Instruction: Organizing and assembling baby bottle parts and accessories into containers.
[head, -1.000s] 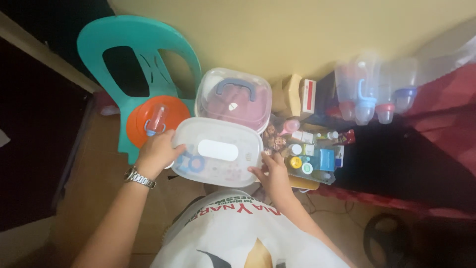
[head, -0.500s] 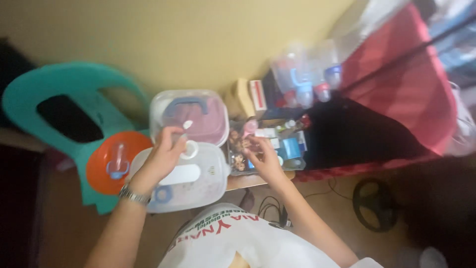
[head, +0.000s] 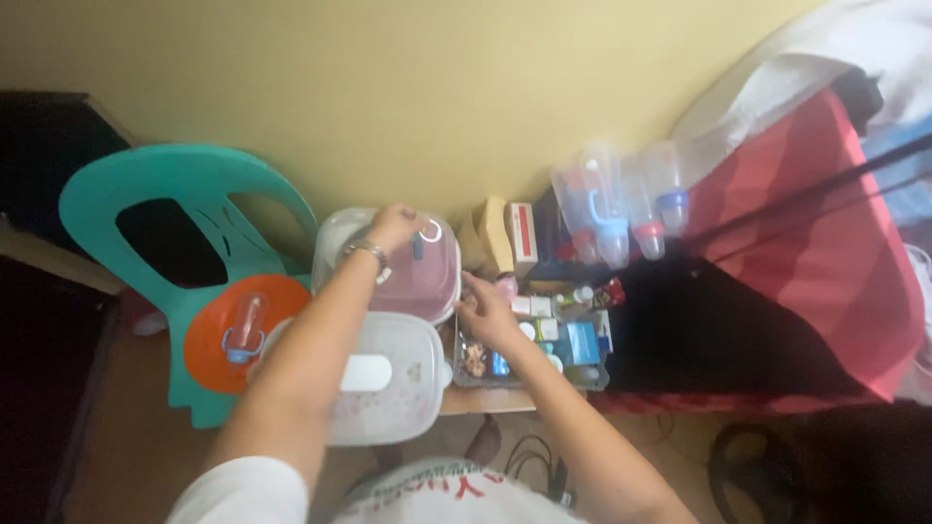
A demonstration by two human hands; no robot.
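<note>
Since the earlier frame, the left hand [head: 393, 226] has been moved away from the near clear lidded container [head: 388, 383] and extended farther out, onto the top of the rear clear container with the pink contents [head: 427, 277]. The right hand [head: 485, 315] has been kept near the small tray of assorted items [head: 563, 344].

Nearest the body, the near clear lidded container is seen on the small table, beneath the left forearm. To its right, the tray of small bottles and packets is placed, and the right hand is rested over its left edge with fingers loosely curled; whether anything is gripped cannot be told.

Farther out, the left hand is closed over the lid of the rear container at its blue handle [head: 419, 241], and a small white ring [head: 432, 231] is seen just beside the fingertips. An orange disc with a feeding bottle [head: 243, 325] is set on the teal plastic chair [head: 175, 209]. Baby bottles [head: 621, 209] are stood by the yellow wall [head: 408, 87].
</note>
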